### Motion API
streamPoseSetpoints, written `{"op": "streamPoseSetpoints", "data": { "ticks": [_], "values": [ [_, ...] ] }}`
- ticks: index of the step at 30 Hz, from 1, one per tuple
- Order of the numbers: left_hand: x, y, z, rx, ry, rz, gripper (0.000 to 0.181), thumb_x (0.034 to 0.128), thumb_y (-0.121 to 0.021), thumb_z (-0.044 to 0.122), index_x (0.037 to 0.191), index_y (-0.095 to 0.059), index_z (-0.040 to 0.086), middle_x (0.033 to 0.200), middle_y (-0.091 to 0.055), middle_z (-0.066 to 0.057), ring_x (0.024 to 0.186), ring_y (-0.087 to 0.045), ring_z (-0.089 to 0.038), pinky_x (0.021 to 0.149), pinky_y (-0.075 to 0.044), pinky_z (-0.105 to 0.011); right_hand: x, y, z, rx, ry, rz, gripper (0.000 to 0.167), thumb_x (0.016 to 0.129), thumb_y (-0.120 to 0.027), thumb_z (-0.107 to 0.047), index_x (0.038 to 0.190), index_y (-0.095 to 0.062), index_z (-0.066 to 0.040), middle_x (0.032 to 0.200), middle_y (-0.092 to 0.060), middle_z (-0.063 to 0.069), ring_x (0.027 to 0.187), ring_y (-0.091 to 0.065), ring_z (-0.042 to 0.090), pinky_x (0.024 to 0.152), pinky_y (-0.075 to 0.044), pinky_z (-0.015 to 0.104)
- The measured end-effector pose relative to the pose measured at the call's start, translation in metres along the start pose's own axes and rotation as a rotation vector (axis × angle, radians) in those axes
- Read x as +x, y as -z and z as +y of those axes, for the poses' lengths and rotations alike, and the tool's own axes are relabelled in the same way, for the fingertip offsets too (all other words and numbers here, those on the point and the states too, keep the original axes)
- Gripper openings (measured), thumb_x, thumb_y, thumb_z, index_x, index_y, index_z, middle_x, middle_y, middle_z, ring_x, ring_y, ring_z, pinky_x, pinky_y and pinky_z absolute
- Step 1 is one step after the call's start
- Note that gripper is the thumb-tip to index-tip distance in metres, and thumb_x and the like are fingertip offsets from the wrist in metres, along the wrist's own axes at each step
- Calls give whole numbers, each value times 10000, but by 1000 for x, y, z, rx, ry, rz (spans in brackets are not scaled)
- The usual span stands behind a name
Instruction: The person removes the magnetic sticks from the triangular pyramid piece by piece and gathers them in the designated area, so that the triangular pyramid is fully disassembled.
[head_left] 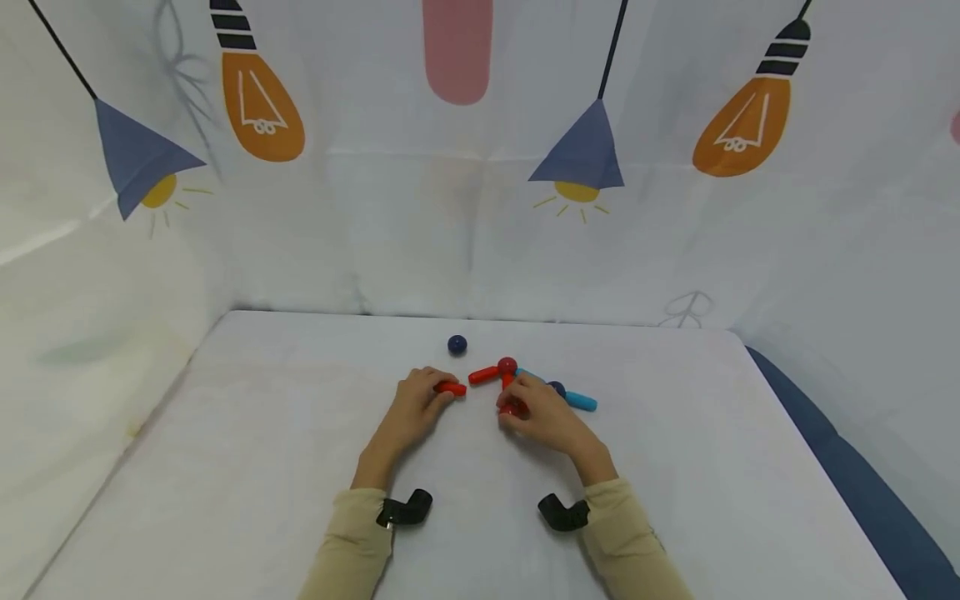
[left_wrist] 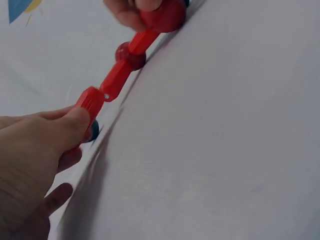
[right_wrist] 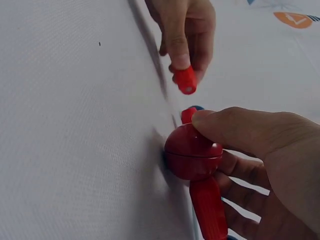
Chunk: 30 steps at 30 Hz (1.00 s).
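My left hand [head_left: 416, 404] pinches a loose red rod [left_wrist: 91, 104] between thumb and fingers; in the right wrist view this rod's end [right_wrist: 185, 80] shows a small pale spot. To its right lies a joined piece of balls and rods. My right hand [head_left: 547, 417] grips the near red ball [right_wrist: 192, 152] of that piece, thumb on top, with a ribbed red rod [right_wrist: 209, 210] beside it. Another red ball [head_left: 507, 366] sits farther back, a red rod [head_left: 483, 376] pointing left from it. The held rod's tip is close to that rod's end; whether they touch is unclear.
Light-blue rods [head_left: 581, 402] and a dark blue ball [head_left: 556, 388] extend right, partly behind my right hand. A separate dark blue ball [head_left: 457, 344] lies farther back on the white table [head_left: 247, 467]. A patterned curtain [head_left: 390, 225] hangs behind the table's back edge.
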<state>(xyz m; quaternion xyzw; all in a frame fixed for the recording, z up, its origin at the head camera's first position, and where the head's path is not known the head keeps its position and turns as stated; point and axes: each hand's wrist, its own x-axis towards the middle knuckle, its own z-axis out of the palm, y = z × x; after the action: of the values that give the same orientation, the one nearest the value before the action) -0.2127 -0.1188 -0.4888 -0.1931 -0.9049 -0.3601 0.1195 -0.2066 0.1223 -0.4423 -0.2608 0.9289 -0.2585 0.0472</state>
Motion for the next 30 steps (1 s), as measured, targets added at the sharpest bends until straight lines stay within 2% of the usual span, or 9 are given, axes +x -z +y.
{"op": "streamPoseSetpoints", "data": {
  "ticks": [2,5,10,12,17,19,23,27,30],
  "values": [
    [-1,1,-5,21,21,68,196,867,-675,168,1063,-670,168,1054,-634,-20,964,-538,-223,824,-399,-424,-2,0,0,3,-17,-8,153,833,-717,-221,970,-655,-190,886,-467,-28,821,-451,110,700,-414,246],
    [-4,1,-9,42,51,135,197,859,-684,145,1056,-681,143,1079,-619,-63,990,-534,-269,838,-372,-452,-5,2,-1,21,-37,-35,147,841,-710,-234,970,-647,-204,904,-485,-42,845,-465,110,729,-434,261],
    [-9,-1,-9,69,141,192,194,852,-691,128,1046,-688,142,1074,-613,-79,994,-522,-288,862,-328,-454,-11,8,-2,73,-40,-96,103,873,-671,-263,959,-634,-219,931,-522,-62,860,-493,99,751,-459,258],
    [-9,-2,-9,83,165,195,192,858,-684,136,1050,-686,150,1078,-612,-76,993,-523,-286,871,-330,-449,-10,9,-2,94,-29,-55,81,891,-648,-259,956,-629,-213,937,-533,-58,875,-505,110,769,-464,272],
    [-8,-2,-10,90,189,193,249,858,-671,129,1106,-662,153,1106,-608,-78,1004,-527,-287,885,-343,-456,-3,6,4,156,-20,183,151,917,-610,-189,1061,-623,-145,1076,-553,22,1021,-520,215,902,-473,412],
    [-7,-2,-9,84,180,201,285,856,-658,130,1140,-643,156,1124,-594,-73,1019,-522,-280,890,-341,-463,-1,3,9,157,-24,228,230,918,-607,-170,1143,-605,-126,1173,-540,56,1096,-507,252,950,-450,478],
    [-5,-3,-6,50,103,264,305,847,-640,126,1152,-631,148,1138,-574,-62,1031,-515,-262,867,-334,-456,2,-4,15,116,-26,230,325,915,-605,-160,1236,-576,-121,1283,-516,85,1170,-511,273,976,-422,541],
    [-2,-7,4,-3,-14,327,249,851,-650,106,1098,-651,135,1095,-592,-38,1007,-515,-219,863,-384,-403,5,-10,17,80,-21,250,286,909,-612,-155,1194,-600,-137,1240,-536,54,1115,-550,239,938,-464,503],
    [0,-13,14,-31,-78,297,233,857,-665,117,1087,-651,148,1062,-600,3,976,-509,-158,855,-449,-329,7,-13,15,54,-24,273,251,899,-632,-169,1147,-602,-154,1162,-549,29,1033,-560,213,876,-502,461]
  ]
}}
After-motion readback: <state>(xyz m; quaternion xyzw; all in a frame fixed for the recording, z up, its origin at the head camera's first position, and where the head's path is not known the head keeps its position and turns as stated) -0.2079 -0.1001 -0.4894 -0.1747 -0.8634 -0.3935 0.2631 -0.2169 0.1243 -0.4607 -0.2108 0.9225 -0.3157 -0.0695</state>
